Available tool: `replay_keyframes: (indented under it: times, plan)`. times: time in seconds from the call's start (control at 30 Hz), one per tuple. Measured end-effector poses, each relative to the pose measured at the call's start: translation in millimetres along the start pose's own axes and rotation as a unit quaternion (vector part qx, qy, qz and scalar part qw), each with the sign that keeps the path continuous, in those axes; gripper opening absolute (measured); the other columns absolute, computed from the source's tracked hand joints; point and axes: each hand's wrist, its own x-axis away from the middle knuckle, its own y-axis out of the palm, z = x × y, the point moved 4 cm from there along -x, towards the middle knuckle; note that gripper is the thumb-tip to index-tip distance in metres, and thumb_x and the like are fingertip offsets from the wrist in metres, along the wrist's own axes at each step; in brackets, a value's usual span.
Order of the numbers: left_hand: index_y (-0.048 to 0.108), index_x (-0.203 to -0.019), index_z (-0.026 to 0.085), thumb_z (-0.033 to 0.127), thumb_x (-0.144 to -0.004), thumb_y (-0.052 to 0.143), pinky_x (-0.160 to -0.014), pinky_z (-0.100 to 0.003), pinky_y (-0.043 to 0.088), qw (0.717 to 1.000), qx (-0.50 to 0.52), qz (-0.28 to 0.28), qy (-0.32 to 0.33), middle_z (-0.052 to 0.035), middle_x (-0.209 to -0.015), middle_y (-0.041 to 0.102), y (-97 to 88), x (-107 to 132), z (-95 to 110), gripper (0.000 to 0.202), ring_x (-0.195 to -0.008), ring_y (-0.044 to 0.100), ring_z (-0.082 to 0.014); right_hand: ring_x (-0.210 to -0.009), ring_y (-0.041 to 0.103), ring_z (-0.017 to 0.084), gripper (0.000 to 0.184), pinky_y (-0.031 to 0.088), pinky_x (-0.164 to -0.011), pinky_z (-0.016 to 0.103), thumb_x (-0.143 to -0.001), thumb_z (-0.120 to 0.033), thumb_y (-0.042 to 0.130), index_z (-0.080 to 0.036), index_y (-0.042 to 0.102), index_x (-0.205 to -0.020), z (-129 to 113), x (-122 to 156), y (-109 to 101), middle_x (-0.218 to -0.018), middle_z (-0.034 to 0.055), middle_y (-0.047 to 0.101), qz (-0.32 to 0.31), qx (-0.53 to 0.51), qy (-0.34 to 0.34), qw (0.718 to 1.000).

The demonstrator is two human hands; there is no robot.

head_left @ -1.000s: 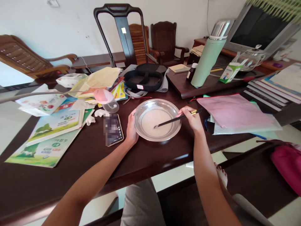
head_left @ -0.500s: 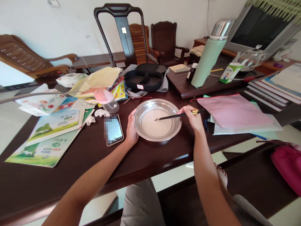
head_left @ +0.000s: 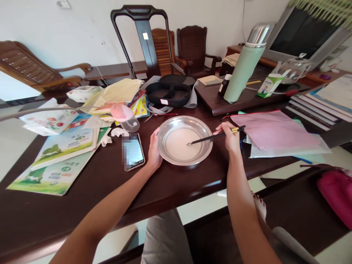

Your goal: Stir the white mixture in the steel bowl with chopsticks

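A shallow metal dish [head_left: 165,129] holding a pale milky liquid sits on the dark wooden table [head_left: 170,183] in front of me. My left hand [head_left: 154,150] cups the dish's left rim, fingers curled against it. My right hand [head_left: 229,137] is closed on a pair of black chopsticks [head_left: 213,136] at the dish's right side. Their tips dip into the liquid right of the dish's centre.
A phone [head_left: 132,151] with a lit screen lies just left of my left hand. Booklets [head_left: 63,150] and papers crowd the left. A pink folder [head_left: 272,132] lies right of my right hand. Behind stand a green thermos [head_left: 243,66], a black case [head_left: 168,93] and wooden chairs.
The chopstick tips have swept through the liquid, from the lower left of the dish to its upper middle and now to the right. My right hand shifted slightly right. The left hand stayed.
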Motion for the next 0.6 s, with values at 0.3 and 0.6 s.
replay_keyframes:
  times: [0.3, 0.6]
  plan:
    - [0.073, -0.135, 0.029, 0.081, -0.092, 0.078, -0.133, -0.053, 0.048, 1.000, -0.013, -0.003, -0.003, -0.0115, -0.163, 0.069, 0.1, -0.4, 0.4, 0.068, -0.158, 0.060, -0.0371, -0.067, 0.079, 0.024, 0.058, 0.066, -0.080, 0.040, -0.090, -0.083, 0.076, -0.027, 0.077, -0.075, -5.6, 0.6, 4.2, -0.063, 0.0003, 0.077, -0.042, 0.015, -0.002, 0.999]
    - [0.074, -0.135, 0.029, 0.078, -0.095, 0.077, -0.131, -0.051, 0.051, 1.000, -0.004, -0.004, 0.001, -0.0116, -0.157, 0.073, 1.4, 0.3, 0.6, 0.063, -0.155, 0.063, -0.0357, -0.068, 0.080, 0.026, 0.058, 0.067, -0.079, 0.041, -0.086, -0.085, 0.079, -0.028, 0.080, -0.077, -6.2, 3.5, 10.7, -0.065, 0.0007, 0.079, -0.096, 0.011, 0.008, 0.995]
